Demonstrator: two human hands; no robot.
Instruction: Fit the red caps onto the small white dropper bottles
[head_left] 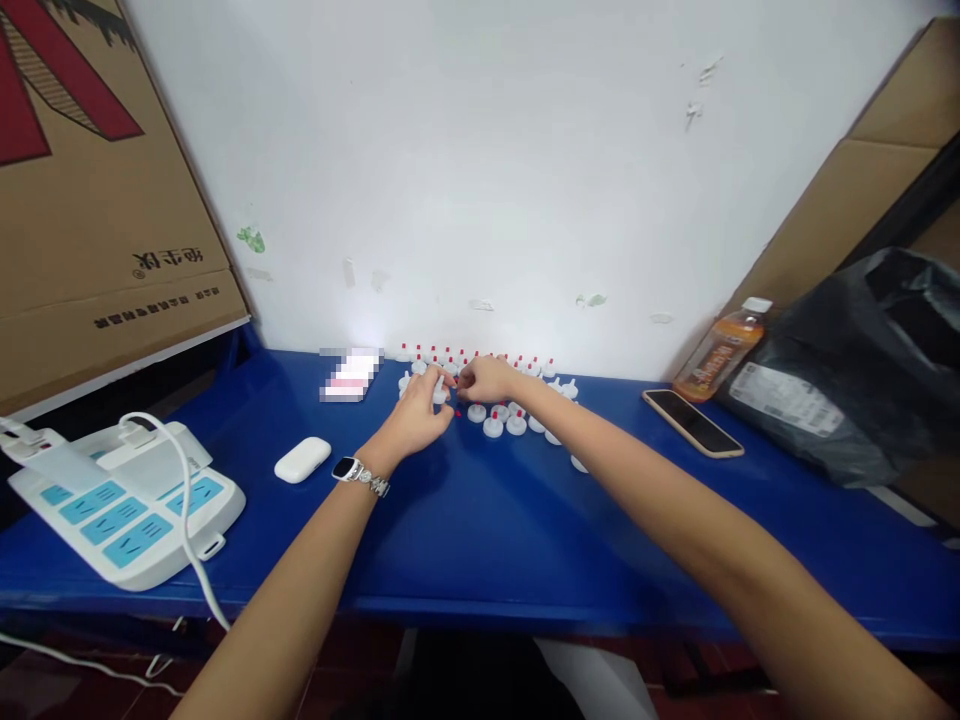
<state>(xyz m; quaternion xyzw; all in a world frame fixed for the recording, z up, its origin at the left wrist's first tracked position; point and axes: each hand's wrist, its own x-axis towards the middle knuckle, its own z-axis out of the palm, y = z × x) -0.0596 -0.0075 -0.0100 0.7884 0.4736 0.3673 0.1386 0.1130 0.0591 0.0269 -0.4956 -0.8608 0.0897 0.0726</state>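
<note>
Blue table, far side: left hand grips a white cap; whether the right hand grasps anything, I cannot tell

I see a watch just behind the left hand; its face is dark with a pale rim; its silver band has shiny links; the right hand and both forearms are bare.

The left arm and right arm stretch forward, slanting inward; the left hand has curved fingers and a thumb held lower, while the right hand (knuckles up) bends toward it.
</note>
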